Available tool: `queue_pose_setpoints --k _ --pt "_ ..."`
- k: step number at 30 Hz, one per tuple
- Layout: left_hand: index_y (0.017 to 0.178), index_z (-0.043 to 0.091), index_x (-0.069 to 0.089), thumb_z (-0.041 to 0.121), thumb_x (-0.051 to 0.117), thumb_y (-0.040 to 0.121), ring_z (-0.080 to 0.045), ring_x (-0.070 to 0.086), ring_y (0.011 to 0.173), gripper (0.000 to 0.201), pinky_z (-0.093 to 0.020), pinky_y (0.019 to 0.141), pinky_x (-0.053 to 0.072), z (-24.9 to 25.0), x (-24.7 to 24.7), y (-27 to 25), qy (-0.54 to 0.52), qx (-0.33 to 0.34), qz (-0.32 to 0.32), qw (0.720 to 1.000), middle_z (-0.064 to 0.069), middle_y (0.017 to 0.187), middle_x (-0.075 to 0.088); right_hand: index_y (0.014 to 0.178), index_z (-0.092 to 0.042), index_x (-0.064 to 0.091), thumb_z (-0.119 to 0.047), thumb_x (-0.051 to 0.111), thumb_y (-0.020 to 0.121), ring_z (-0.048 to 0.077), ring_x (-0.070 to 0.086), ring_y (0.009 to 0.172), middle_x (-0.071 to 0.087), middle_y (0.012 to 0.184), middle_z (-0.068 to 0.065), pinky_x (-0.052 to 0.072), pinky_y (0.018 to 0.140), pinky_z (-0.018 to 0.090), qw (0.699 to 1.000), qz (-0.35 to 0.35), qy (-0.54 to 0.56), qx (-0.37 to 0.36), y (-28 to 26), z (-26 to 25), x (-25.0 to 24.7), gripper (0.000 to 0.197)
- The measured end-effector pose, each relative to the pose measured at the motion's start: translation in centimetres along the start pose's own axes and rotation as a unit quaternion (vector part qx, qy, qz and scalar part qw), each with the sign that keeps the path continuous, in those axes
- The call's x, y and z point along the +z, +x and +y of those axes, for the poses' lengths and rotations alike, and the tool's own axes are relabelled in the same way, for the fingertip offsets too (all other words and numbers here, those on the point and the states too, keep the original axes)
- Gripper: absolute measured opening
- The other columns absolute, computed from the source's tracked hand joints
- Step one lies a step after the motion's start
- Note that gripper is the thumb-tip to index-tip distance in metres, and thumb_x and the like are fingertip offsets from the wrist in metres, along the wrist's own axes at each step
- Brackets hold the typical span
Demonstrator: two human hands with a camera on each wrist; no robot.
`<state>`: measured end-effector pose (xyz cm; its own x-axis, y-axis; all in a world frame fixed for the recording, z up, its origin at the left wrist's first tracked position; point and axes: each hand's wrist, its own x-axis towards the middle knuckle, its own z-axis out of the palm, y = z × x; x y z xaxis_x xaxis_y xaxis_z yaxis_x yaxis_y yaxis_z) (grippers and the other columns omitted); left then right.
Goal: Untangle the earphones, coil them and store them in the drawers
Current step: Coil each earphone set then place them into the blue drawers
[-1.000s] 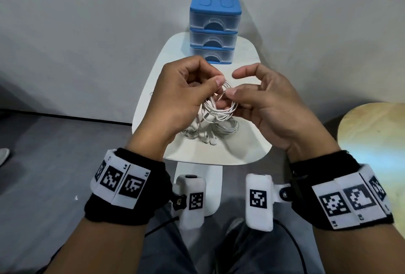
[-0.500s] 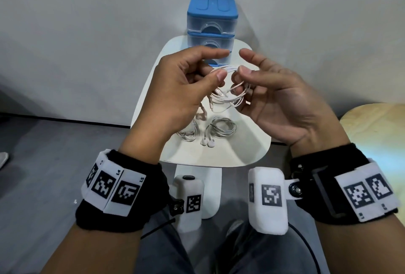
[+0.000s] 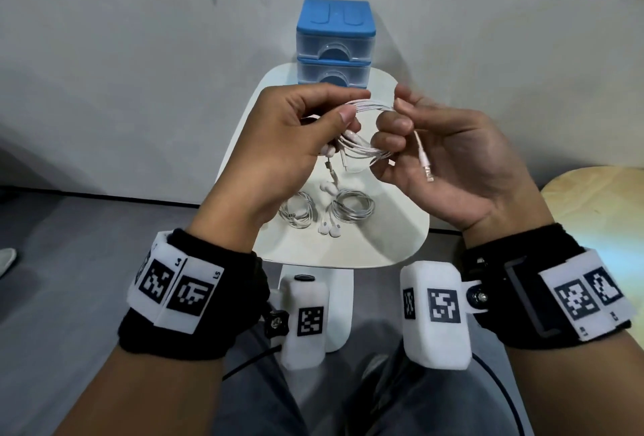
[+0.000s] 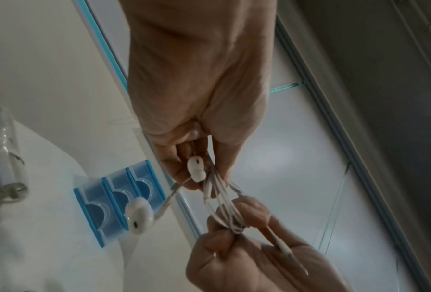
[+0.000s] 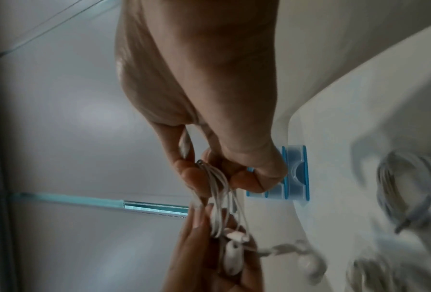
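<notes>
Both hands hold one coil of white earphones (image 3: 366, 132) in the air above the small white table (image 3: 397, 226). My left hand (image 3: 296, 135) pinches the coil's left side between thumb and fingers (image 4: 209, 177); an earbud (image 4: 138, 217) dangles below it. My right hand (image 3: 435, 149) grips the right side, fingers curled through the loops (image 5: 217, 189), and the plug end (image 3: 427, 170) lies across its palm. Two more coiled earphones (image 3: 352, 207) (image 3: 296, 214) rest on the table. The blue drawer unit (image 3: 334, 41) stands at the table's far end, its visible drawers closed.
A grey wall rises right behind the drawer unit. A round wooden stool (image 3: 599, 205) stands to the right of the table. The table's white pedestal (image 3: 334, 296) and my knees are below the hands; grey floor lies to the left.
Both hands have lifted the coil up off the other earphones and toward the drawers. The right hand has turned palm up, and the plug end now lies across it.
</notes>
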<state>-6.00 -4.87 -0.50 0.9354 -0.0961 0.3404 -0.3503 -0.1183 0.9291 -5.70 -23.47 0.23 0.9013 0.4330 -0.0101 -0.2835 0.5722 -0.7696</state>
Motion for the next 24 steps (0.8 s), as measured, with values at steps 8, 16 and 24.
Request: queue_pose_setpoints --k 8,16,24 --pt "0.104 0.003 0.070 -0.005 0.049 0.097 -0.015 0.061 0.065 0.023 -0.017 0.054 0.043 2.1 0.1 1.9 -0.113 -0.059 -0.014 0.992 -0.007 0.070 0.060 0.140 -0.022 0.034 0.010 0.068 0.084 0.025 0.062 0.083 0.072 0.078 0.004 0.044 0.060 0.024 0.952 0.027 -0.272 -0.135 -0.7 -0.1 0.9 0.073" --pt "0.094 0.008 0.071 0.001 0.060 0.097 -0.011 0.051 0.058 0.014 -0.020 0.060 0.043 2.6 -0.1 2.8 -0.052 -0.062 -0.066 0.995 0.002 0.071 0.064 0.152 -0.011 0.040 0.009 0.064 0.092 0.017 0.072 0.082 0.077 0.084 0.003 0.062 0.070 0.033 0.889 0.038 -0.431 -0.153 -0.8 -1.8 0.7 0.068" --pt "0.091 0.010 0.074 0.012 0.072 0.092 -0.009 0.067 0.061 0.003 -0.016 0.056 0.041 0.9 -0.2 1.4 0.028 -0.060 -0.082 0.994 0.000 0.069 0.069 0.115 -0.025 0.062 -0.013 0.064 0.098 0.017 0.074 0.094 0.078 0.091 0.000 0.062 0.079 0.044 0.751 0.060 -0.641 -0.147 -1.1 -3.3 -0.1 0.020"
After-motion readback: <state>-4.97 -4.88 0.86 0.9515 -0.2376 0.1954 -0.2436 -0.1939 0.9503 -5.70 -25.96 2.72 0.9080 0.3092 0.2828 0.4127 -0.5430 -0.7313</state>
